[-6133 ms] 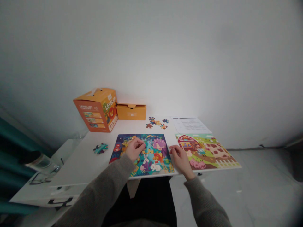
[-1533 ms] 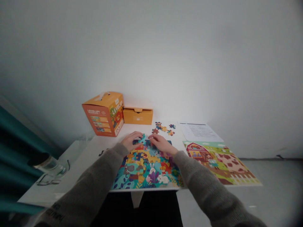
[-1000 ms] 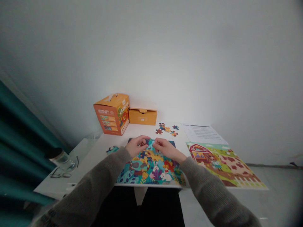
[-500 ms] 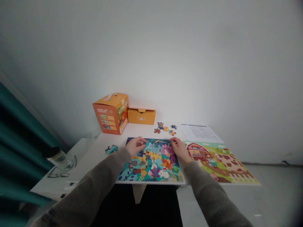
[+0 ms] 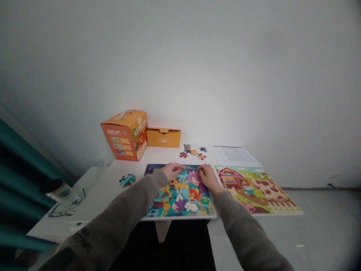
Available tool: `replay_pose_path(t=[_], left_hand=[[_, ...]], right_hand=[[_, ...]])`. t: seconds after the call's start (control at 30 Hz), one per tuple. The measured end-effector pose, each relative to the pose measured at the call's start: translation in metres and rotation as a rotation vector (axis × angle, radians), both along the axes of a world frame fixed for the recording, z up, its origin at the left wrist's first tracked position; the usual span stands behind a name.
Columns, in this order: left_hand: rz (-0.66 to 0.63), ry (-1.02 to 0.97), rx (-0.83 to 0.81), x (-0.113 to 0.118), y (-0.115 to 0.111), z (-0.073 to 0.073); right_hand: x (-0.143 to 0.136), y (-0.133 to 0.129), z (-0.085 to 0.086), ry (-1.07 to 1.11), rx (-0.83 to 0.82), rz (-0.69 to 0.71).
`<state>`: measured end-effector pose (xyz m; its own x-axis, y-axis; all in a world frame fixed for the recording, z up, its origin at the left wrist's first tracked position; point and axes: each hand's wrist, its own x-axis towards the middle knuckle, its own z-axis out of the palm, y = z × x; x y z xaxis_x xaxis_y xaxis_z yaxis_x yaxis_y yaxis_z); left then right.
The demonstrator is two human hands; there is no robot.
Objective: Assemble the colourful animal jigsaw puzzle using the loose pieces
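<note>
Left hand (image 5: 172,171) and right hand (image 5: 208,177) were over the puzzle (image 5: 180,192), grips unclear; a dragging left sleeve (image 5: 132,205) risked shifting it.

The head camera is looking forward and down from above the lap (image 5: 183,250), closely facing the jigsaw puzzle (image 5: 180,195), the pale wall (image 5: 197,67) filling the view's upper half.
</note>
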<state>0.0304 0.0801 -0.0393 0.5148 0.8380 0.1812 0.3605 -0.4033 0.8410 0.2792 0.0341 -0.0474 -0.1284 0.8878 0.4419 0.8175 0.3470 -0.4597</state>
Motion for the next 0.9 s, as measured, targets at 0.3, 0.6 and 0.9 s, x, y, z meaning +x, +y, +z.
replay_pose_path(t=[0.3, 0.6, 0.9], left_hand=[[-0.064, 0.156, 0.144, 0.015, 0.007, 0.006], [-0.018, 0.19, 0.199, 0.021, 0.006, 0.008], [0.029, 0.033, -0.001, 0.018, 0.013, 0.003]], right_hand=[[0.001, 0.001, -0.001, -0.028, -0.004, -0.008], [0.0, 0.001, -0.002, -0.013, 0.003, -0.007], [0.001, 0.001, -0.001, -0.023, -0.013, -0.008]])
